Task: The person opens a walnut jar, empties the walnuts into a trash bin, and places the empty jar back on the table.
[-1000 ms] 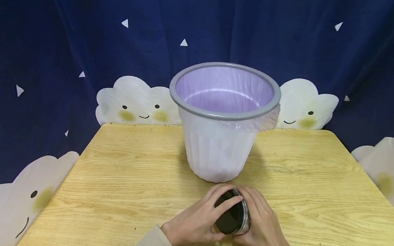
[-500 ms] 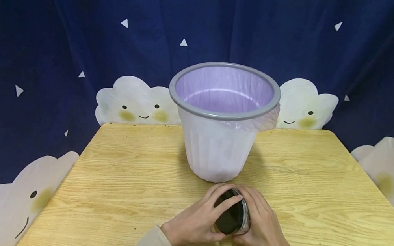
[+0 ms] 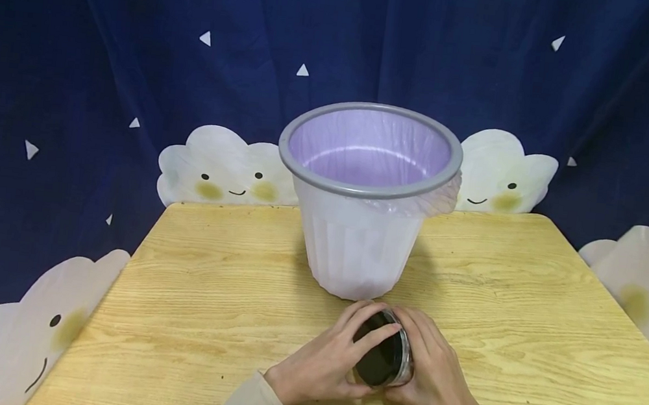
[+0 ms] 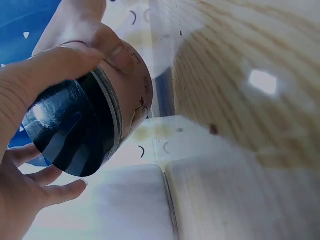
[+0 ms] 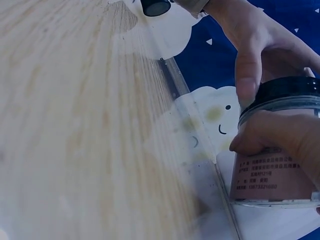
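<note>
The fingers of the left hand (image 3: 323, 363) were spread apart and curved round a black lid (image 3: 377, 362), pinching its edge. The fingers of the right hand (image 3: 432, 373) gripped the body of the jar (image 5: 272, 175), which carried a pinkish label with small printed text. This jar was tilted, its lid toward the left hand, on the near side of a white bin (image 3: 358, 248) with purple lining. The bin stood upright on a wooden table (image 3: 205, 282), before a dark blue curtain (image 3: 112, 32).
</note>
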`<state>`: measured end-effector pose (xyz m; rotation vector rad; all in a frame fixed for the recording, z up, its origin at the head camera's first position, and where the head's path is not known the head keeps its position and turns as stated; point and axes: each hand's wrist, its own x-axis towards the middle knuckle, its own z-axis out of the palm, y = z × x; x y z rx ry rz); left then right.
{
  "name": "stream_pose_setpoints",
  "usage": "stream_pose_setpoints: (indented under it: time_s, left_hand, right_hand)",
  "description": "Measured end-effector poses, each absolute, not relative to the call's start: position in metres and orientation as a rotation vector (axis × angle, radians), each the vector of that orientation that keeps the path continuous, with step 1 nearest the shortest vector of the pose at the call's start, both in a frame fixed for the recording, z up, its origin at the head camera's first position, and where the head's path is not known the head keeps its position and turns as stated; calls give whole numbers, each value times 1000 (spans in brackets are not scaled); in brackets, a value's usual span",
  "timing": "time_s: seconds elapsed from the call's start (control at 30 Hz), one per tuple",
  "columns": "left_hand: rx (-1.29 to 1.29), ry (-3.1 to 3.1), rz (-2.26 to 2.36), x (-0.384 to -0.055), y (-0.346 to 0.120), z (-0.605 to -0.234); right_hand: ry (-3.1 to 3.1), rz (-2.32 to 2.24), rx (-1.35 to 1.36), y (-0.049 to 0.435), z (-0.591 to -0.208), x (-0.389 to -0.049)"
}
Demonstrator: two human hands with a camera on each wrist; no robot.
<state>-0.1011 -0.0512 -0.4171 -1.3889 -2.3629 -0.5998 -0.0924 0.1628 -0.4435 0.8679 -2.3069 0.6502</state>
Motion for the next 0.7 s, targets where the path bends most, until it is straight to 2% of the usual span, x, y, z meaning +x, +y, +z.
stream_pose_setpoints:
  time_s: [0.7]
  left_hand:
    - [-1358,-2388,-565,-102,-52,-415]
  right_hand:
    - [-2319,658,870,163,-444,-92]
